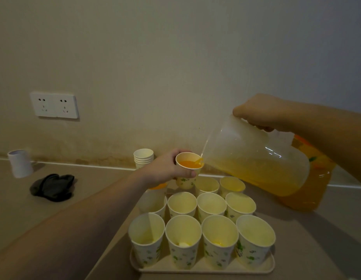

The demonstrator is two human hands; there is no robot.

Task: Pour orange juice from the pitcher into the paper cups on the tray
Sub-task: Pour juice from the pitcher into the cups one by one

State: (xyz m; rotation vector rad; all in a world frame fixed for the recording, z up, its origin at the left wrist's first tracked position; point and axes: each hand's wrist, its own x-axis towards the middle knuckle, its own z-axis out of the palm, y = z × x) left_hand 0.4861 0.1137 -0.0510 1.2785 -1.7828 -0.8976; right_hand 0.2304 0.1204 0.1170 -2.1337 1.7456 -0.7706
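Right now the left hand grips a paper cup lifted above the far end of the tray, fingers curled round its side, while the right hand holds the tilted pitcher by its top, spout touching the cup's rim. Orange juice streams in. Other cups stand in rows on the tray. On the desk at far left lie a black glove and a white roll
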